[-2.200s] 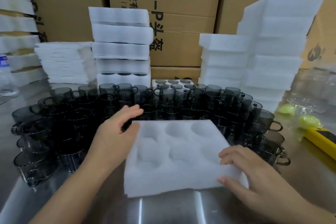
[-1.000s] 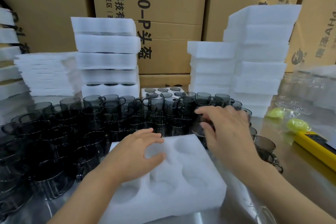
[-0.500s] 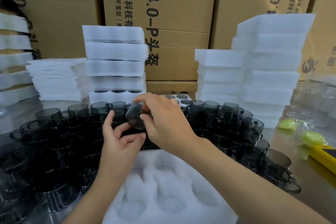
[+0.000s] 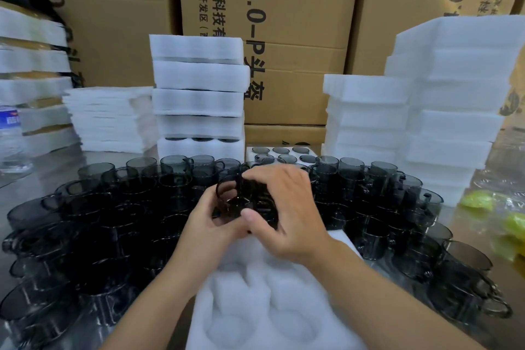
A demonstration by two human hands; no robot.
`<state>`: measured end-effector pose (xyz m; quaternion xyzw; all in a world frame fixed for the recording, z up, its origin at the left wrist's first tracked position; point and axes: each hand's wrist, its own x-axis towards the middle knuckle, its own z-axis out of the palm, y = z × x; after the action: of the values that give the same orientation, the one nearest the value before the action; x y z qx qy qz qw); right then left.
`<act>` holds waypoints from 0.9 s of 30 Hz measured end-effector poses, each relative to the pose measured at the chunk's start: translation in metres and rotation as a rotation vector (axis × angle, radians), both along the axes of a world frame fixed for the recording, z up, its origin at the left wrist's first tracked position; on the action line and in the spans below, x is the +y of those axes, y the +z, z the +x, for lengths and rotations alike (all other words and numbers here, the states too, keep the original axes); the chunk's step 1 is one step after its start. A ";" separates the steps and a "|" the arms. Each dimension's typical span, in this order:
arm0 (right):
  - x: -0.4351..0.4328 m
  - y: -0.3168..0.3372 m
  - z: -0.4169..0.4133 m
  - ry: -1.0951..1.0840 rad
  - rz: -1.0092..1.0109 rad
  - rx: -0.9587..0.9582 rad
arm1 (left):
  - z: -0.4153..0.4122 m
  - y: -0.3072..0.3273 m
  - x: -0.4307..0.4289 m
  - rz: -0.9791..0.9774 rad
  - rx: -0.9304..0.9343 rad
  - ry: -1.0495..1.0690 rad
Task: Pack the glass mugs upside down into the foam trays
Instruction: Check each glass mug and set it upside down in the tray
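A white foam tray (image 4: 272, 312) with round hollows lies on the table right in front of me, its hollows empty. Just above its far edge both hands hold one dark smoked-glass mug (image 4: 235, 199), its handle up and to the left. My left hand (image 4: 211, 224) grips it from below and the left. My right hand (image 4: 287, 210) curls over it from the right, covering most of the glass. A wide crowd of several upright dark mugs (image 4: 113, 207) surrounds the tray on the left, back and right.
Stacks of white foam trays (image 4: 199, 99) stand behind the mugs, with taller stacks (image 4: 449, 94) at the right and thin foam sheets (image 4: 110, 119) at the left. A filled tray (image 4: 279, 152) sits at the back. Cardboard boxes (image 4: 284, 23) form the backdrop. A water bottle (image 4: 11, 136) stands far left.
My right hand left the tray, reached into the mugs and lifted one. My left hand came up from the tray to meet it, and both now hold the mug lower, over the tray's far edge.
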<state>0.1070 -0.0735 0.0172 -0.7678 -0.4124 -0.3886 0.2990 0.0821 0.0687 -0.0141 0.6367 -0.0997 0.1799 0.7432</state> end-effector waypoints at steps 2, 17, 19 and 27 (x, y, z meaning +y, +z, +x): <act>-0.001 -0.005 0.001 0.008 -0.020 0.115 | -0.001 0.001 0.002 -0.008 0.028 -0.008; 0.007 -0.012 0.003 0.174 0.231 0.611 | -0.010 0.009 0.016 -0.087 0.092 -0.233; 0.006 -0.012 0.003 0.237 0.266 0.672 | -0.010 0.009 0.019 -0.077 0.088 -0.248; 0.005 -0.014 0.007 0.288 0.254 0.768 | -0.007 0.002 0.023 -0.007 0.057 -0.169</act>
<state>0.1140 -0.0684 0.0035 -0.7484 -0.3228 -0.0765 0.5743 0.0747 0.0921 -0.0119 0.6284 -0.1315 0.0986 0.7603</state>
